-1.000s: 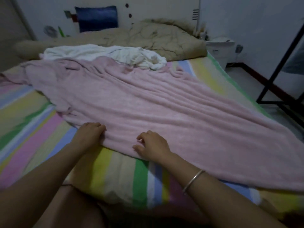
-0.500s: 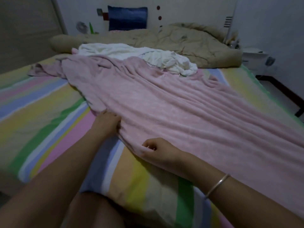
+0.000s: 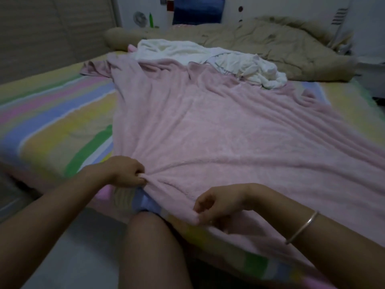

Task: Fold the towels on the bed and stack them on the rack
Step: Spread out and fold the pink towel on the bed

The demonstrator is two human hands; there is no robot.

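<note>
Limp, probably light, the large pink plush towel (image 3: 208,132) handles best by its corners; left hand (image 3: 125,172) and right hand (image 3: 220,203) fingers are clamped on its near hem.

left hand (image 3: 125,172) now pinching pink towel (image 3: 218,126) corner, right hand (image 3: 218,203) gripping near edge, both lifted

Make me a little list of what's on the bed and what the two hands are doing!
bed: covered in coloured stripes
pink towel: spread out on the bed, wrinkled, not yet folded
white towel: crumpled heap at the pink towel's far end
beige quilt: bunched up at the far end of the bed
left hand: grips a bunched bit of the pink towel's near edge
right hand: pinches the same edge
bracelet: on the right wrist
rack: not in view
</note>
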